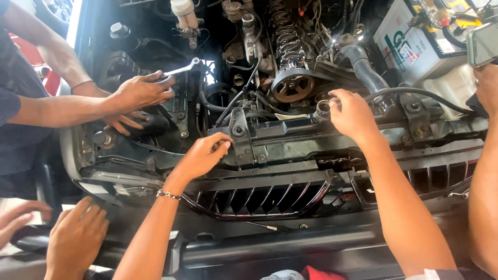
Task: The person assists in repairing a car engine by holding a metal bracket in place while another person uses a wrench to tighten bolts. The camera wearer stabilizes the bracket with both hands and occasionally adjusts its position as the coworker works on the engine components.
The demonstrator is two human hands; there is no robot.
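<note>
The black front crossmember (290, 136) of the open engine bay is being pressed by the left hand (203, 155), its fingers curled against the bracket. A small metal socket-like piece (323, 108) is being pinched by the right hand (353, 115) just above the crossmember. The piece is judged light, rigid, possibly greasy; it is best gripped around its barrel. A wrench (181, 70) is being held by a co-worker's hand (140, 91).

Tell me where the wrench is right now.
In the head view, upper left: the wrench is held by a co-worker's hand over the engine bay, left of the toothed pulley.
</note>
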